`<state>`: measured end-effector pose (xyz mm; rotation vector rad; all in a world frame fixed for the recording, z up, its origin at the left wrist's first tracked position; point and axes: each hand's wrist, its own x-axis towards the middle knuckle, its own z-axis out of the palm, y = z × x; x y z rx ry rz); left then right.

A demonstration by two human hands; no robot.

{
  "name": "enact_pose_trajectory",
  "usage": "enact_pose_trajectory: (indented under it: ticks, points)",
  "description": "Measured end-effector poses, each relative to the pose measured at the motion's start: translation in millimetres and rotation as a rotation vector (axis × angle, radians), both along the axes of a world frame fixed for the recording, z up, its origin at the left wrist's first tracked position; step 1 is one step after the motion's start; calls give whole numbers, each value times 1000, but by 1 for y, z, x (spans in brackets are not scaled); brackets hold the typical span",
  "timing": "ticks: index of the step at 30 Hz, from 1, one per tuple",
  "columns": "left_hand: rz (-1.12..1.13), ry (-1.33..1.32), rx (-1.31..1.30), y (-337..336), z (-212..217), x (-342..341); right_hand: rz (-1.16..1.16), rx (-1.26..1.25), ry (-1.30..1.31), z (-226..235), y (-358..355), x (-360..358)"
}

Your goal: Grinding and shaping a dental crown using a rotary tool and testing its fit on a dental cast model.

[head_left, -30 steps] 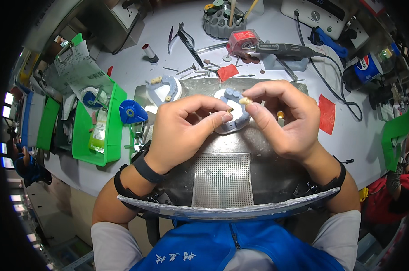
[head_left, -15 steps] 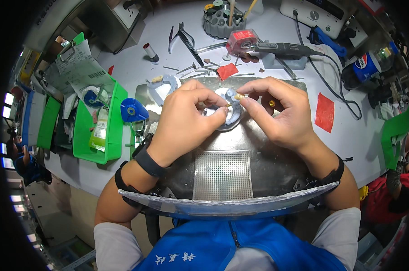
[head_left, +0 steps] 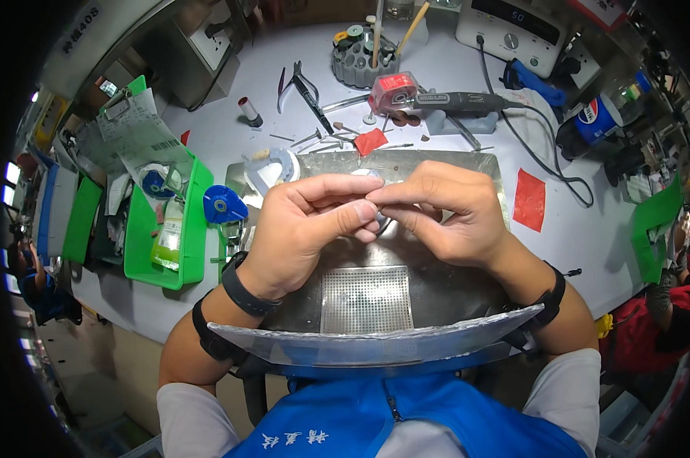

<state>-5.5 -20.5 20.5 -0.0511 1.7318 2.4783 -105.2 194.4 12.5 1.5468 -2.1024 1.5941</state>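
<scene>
My left hand (head_left: 303, 225) and my right hand (head_left: 451, 214) meet fingertip to fingertip above the metal work plate. The right thumb and index finger pinch close against the left fingertips. Whatever lies between them is too small and covered to make out. Below the fingers, a grey-blue dental cast (head_left: 387, 224) shows only as a sliver; the hands hide the rest. A second horseshoe-shaped dental cast (head_left: 284, 163), grey and white, rests beyond my left hand at the plate's far left.
A perforated metal sheet (head_left: 366, 300) lies on the plate, behind a clear shield (head_left: 375, 347). Beyond are burs, pliers (head_left: 312, 99), a red paper piece (head_left: 371, 142) and a handpiece (head_left: 467, 102) with its cord. A green bin (head_left: 196, 259) stands left, a bottle (head_left: 589, 130) right.
Both hands have lifted off the dental cast and come together, fingertips touching. The tooth-coloured piece at my right fingertips and the small gold piece near that palm are now hidden. The view shifted slightly.
</scene>
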Motion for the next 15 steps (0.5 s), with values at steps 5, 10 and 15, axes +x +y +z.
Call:
enact_pose_trajectory:
  ticks: [5,10,15]
  points:
    - [17,-12,193,-6,-10,-1,-309,210,-139,-2,5,-4]
    - [12,20,379,-3,-12,2,-503,62,-66,-4,9,-35]
    - [-10,24,407,-2,-15,3,-443,-129,-1227,-6,27,-79]
